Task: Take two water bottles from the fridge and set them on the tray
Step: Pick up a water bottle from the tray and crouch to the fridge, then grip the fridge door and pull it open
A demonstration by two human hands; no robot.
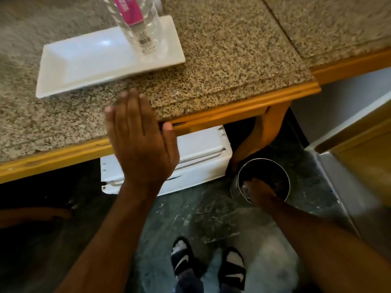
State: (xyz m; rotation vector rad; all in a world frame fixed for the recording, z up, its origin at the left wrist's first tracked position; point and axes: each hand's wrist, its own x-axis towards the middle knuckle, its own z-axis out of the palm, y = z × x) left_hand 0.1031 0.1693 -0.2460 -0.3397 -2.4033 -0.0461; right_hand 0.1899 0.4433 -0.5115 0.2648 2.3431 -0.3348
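A clear water bottle (135, 24) with a pink label stands upright on the right part of the white rectangular tray (84, 66) on the granite counter. My left hand (139, 142) lies flat and open over the counter's front edge, just below the tray, holding nothing. The small white fridge (201, 157) sits under the counter with its door closed. My right hand (259, 191) hangs low to the right of the fridge, fingers curled around a clear, glinting second water bottle (243, 189), seen end-on and mostly hidden by the hand.
A round metal bin (275, 172) stands on the dark floor right under my right hand. A wooden counter leg (264, 132) curves down beside the fridge. A wall and wooden door (359, 166) close off the right. My feet in sandals (207, 265) are below.
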